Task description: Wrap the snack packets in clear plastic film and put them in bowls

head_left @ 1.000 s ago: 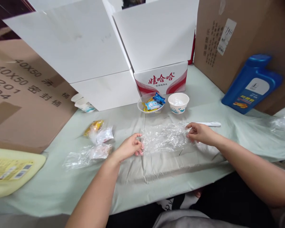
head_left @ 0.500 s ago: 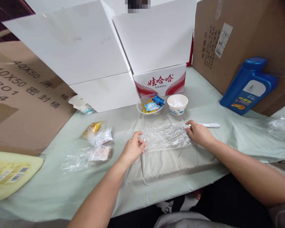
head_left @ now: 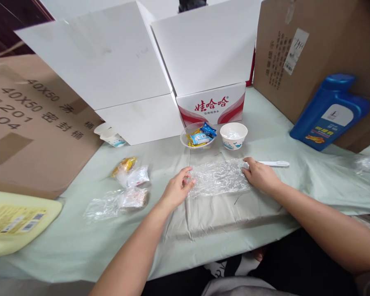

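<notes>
A crinkled sheet of clear plastic wrap (head_left: 218,177) lies flat on the pale green tablecloth (head_left: 80,242). My left hand (head_left: 177,191) pinches its left edge with curled fingers. My right hand (head_left: 259,174) presses on its right edge, fingers bent down onto the film. A white plastic spoon (head_left: 276,163) lies just beyond my right hand. Behind the wrap stand a clear bowl of wrapped candies (head_left: 200,136) and a white paper bowl (head_left: 233,135).
Snack packets in clear bags (head_left: 128,187) lie to the left. White cartons (head_left: 160,74), a red-printed box (head_left: 212,105) and brown cardboard boxes (head_left: 33,123) ring the table. A blue jug (head_left: 329,113) leans at right, a yellow bottle (head_left: 15,224) lies at left, paper cups (head_left: 109,135) behind.
The wrap has been drawn flatter and narrower on the cloth. Both hands shifted slightly inward along its edges.
</notes>
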A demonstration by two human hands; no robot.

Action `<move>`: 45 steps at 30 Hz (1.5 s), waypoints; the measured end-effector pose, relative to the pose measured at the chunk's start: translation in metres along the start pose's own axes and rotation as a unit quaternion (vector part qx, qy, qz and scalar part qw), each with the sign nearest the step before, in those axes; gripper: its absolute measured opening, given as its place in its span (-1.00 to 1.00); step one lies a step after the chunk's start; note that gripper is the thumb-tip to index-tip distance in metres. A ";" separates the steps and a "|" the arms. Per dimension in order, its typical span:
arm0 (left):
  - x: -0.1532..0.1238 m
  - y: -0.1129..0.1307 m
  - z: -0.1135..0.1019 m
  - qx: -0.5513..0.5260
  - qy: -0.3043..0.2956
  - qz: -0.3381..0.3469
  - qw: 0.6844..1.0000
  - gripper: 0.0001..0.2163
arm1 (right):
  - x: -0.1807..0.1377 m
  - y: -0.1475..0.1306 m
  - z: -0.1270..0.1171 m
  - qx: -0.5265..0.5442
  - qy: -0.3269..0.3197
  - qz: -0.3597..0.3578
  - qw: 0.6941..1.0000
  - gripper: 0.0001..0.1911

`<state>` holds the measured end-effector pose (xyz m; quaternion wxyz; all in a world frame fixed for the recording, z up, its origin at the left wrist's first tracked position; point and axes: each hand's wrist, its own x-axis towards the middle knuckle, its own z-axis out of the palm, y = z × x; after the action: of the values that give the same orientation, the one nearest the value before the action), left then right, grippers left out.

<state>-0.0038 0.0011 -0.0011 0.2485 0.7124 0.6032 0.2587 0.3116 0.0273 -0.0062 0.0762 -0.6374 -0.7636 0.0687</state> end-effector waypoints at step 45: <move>-0.005 0.006 -0.035 0.093 -0.076 0.075 0.990 -0.93 | -0.011 0.006 -0.025 0.126 -0.053 -0.320 0.937 -0.80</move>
<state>-0.0230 -0.0029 0.0287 0.2058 0.7934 0.5486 0.1649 0.3246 0.0174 0.0164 0.1332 -0.3395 -0.9154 0.1707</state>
